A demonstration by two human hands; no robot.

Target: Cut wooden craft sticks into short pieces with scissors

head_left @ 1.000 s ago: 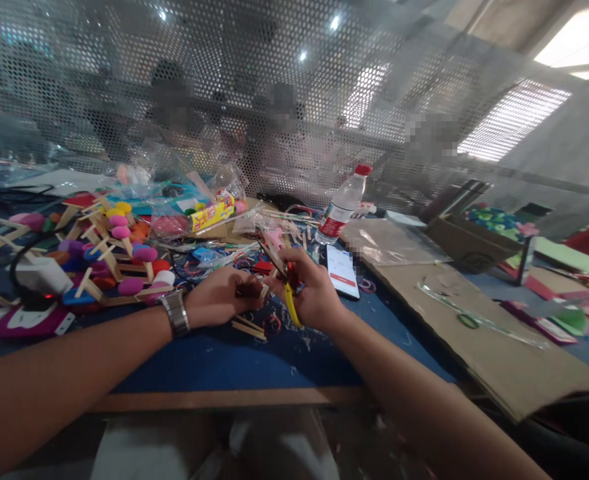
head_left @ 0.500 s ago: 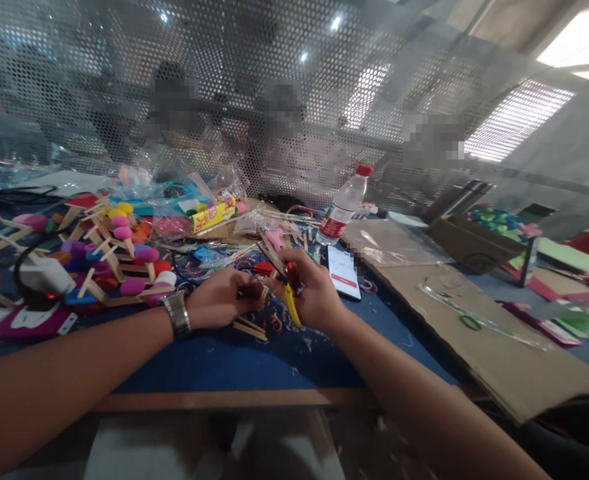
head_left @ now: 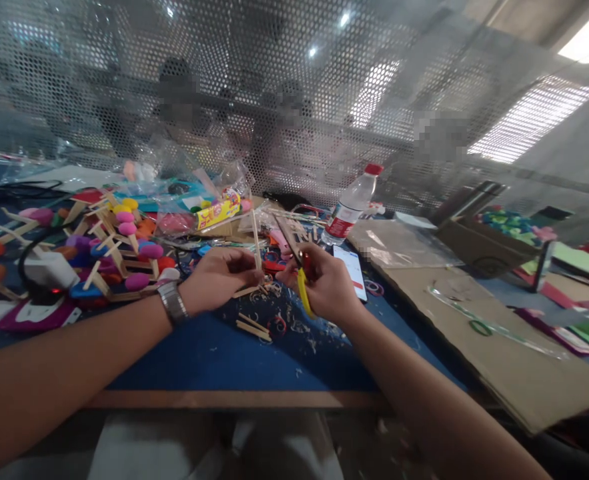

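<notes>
Now the blue table (head_left: 209, 357) has bare room up to its near wooden edge (head_left: 234, 399). The cardboard box (head_left: 474, 245) at far right holds colourful foam bits (head_left: 504, 223). The left hand (head_left: 217, 279) has, since a second ago, tipped its pinched wooden stick (head_left: 256, 243) upright. The right hand (head_left: 331, 285) is wrapped around the yellow scissors (head_left: 303, 297), just beside the stick.

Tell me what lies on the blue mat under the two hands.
Two loose wooden sticks, a red rubber band and pale shavings lie on the blue mat. Whatever sits directly beneath the left hand and right hand is covered.
</notes>
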